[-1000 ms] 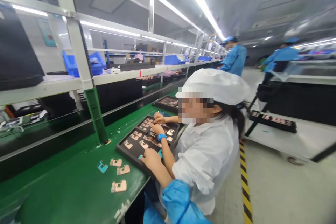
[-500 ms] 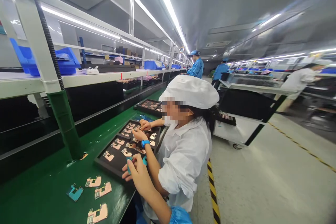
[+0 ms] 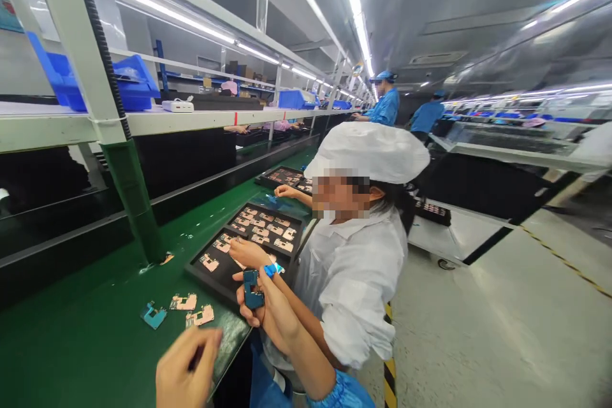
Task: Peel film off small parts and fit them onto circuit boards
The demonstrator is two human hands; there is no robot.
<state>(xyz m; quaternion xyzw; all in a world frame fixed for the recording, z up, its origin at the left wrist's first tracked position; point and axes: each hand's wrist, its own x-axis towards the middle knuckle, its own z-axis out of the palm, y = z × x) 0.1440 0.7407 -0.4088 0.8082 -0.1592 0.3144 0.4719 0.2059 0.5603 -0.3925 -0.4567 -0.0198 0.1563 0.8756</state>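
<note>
My right hand (image 3: pixel 272 315) is closed round a dark blue circuit board (image 3: pixel 253 289), held up near the table's edge beside a co-worker's forearm. Low in the view, my left hand (image 3: pixel 186 366) is over the front of the green table, with its fingers curled in; whatever they may hold is hidden. Just beyond it lie a pink circuit board (image 3: pixel 201 315), another pink board (image 3: pixel 183 301) and a blue board (image 3: pixel 153 315). A black tray (image 3: pixel 210 277) with several pink boards stands further along, a co-worker's hand (image 3: pixel 248 253) reaching over it.
A co-worker in a white cap (image 3: pixel 368 150) sits close on the right. A green-wrapped post (image 3: pixel 131 197) rises from the table (image 3: pixel 86 344). Above runs a white shelf (image 3: pixel 191 120) with blue bins (image 3: pixel 131 83). Behind the co-worker stands a cart (image 3: pixel 478 229).
My left hand has come into view at the bottom, over where a pink board lay. My right hand has turned, showing the blue board. The co-worker's far hand has moved off the tray.
</note>
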